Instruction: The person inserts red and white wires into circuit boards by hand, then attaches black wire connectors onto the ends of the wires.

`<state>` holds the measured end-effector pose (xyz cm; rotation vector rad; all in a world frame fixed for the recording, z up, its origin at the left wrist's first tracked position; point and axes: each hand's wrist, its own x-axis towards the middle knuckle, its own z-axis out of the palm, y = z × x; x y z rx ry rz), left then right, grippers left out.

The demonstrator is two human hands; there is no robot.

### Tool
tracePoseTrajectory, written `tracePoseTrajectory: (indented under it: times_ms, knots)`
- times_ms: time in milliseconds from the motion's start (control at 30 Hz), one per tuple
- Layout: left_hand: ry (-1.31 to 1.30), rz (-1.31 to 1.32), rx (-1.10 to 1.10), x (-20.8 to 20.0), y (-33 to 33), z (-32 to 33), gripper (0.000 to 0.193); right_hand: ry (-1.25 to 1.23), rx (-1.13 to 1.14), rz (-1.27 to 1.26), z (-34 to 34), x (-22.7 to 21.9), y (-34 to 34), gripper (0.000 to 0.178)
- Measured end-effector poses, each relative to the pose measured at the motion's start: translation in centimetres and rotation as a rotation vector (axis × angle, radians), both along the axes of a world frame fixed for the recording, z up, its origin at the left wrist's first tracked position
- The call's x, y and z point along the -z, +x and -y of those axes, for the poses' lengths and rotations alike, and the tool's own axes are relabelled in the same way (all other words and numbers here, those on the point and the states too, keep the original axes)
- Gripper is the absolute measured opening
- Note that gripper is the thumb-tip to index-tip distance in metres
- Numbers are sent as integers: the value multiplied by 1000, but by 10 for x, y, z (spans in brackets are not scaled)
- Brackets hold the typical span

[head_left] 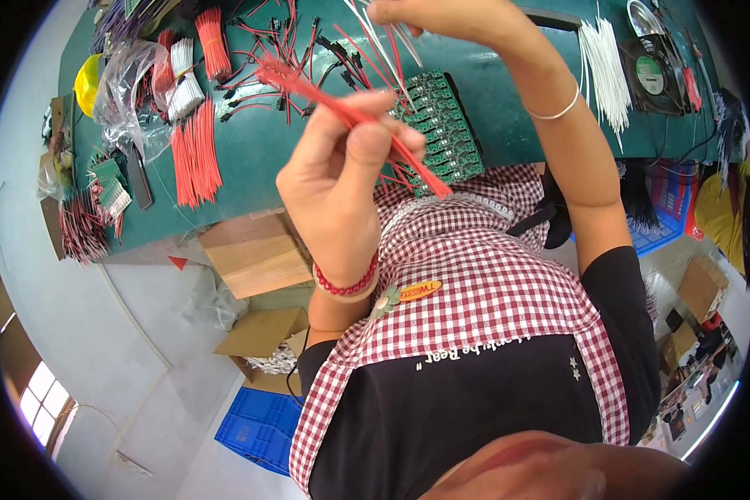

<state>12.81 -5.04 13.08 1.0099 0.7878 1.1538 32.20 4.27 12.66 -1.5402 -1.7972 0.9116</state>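
My left hand is closed around a bundle of red wires, held slantwise above the near edge of the table. Just right of it, a panel of green circuit boards lies at the table's edge, partly behind my left fingers. My right hand reaches over the table at the top of the view, partly cut off. Its fingers are pinched at some thin white wires, which run down toward the panel. Red wires with black connectors lie spread beyond my left hand.
Bundled red wires, a clear plastic bag and a yellow round object sit at the left of the green table. White wires and a black fan lie at right. Below left stand cardboard boxes and a blue crate.
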Motion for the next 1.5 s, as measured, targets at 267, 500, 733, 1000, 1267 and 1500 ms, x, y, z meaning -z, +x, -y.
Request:
tracePoseTrajectory:
  times_ms: [267, 500, 733, 1000, 1267, 1500]
  knots:
    - [-14, -123, 2, 21, -10, 18, 13, 255, 338, 3, 10, -41, 27, 23]
    - [431, -657, -279, 36, 4, 15, 17, -118, 81, -268, 94, 20, 14, 15]
    - [663, -867, -331, 51, 18, 1, 17, -32, 242, -371, 114, 56, -3, 16]
    - [626, -937, -295, 59, 19, 1, 20, 69, 189, -242, 110, 57, -4, 18]
    - [642, -976, -297, 60, 23, -2, 14, 68, 185, -271, 110, 64, -5, 17]
    - [655, -1004, -263, 62, 21, -2, 18, 66, 186, -261, 108, 65, -5, 17]
